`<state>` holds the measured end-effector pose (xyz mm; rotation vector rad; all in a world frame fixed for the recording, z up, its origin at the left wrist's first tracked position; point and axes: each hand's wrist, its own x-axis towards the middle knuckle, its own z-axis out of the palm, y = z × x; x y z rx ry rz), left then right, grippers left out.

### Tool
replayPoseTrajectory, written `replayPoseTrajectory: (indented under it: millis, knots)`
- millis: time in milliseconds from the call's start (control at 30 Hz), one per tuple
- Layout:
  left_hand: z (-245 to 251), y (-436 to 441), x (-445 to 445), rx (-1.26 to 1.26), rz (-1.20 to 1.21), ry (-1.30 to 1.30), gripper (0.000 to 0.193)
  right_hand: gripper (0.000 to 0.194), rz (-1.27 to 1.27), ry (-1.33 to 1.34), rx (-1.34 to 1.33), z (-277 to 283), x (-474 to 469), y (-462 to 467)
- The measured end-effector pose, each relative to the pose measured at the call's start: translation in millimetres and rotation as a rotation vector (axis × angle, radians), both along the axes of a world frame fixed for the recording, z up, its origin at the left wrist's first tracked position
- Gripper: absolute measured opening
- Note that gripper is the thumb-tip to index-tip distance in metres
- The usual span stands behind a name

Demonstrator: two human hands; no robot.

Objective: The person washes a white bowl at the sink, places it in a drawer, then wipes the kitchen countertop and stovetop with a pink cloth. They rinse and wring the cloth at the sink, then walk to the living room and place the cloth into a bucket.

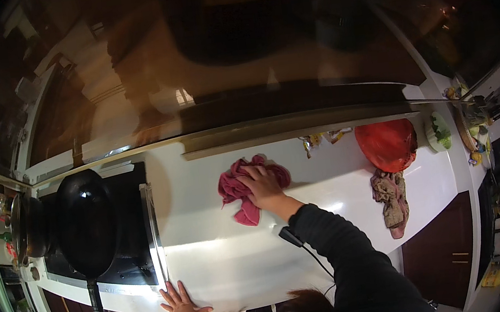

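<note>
My right hand (261,186) presses down on a crumpled dark pink cloth (233,182), which is bunched on the white countertop (207,264). The cloth spreads out on both sides of my fingers, and one corner trails toward me. Near the counter's front edge, my left hand (183,306) rests with its fingers spread, close to the cooktop's right corner. It holds nothing. A dark band and a thin bracelet circle the left wrist.
A black wok (86,223) stands on the black cooktop (134,245), beside a lidded pot (29,225). To the right are a red basin (386,145), a stained rag (392,199) and a pale bowl with greens (438,132). Small packets (311,143) lie at the back. Glossy cabinets (231,83) overhang the counter.
</note>
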<state>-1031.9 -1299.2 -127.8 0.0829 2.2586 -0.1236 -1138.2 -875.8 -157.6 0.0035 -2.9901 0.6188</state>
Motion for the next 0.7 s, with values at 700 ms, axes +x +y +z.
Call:
replayPoseTrajectory:
  millis: [700]
  knots:
    - [-1, -8, 1, 0.061, -0.035, -0.008, 0.143, 0.046, -0.748, -0.038, 0.206, -2, -127, 34]
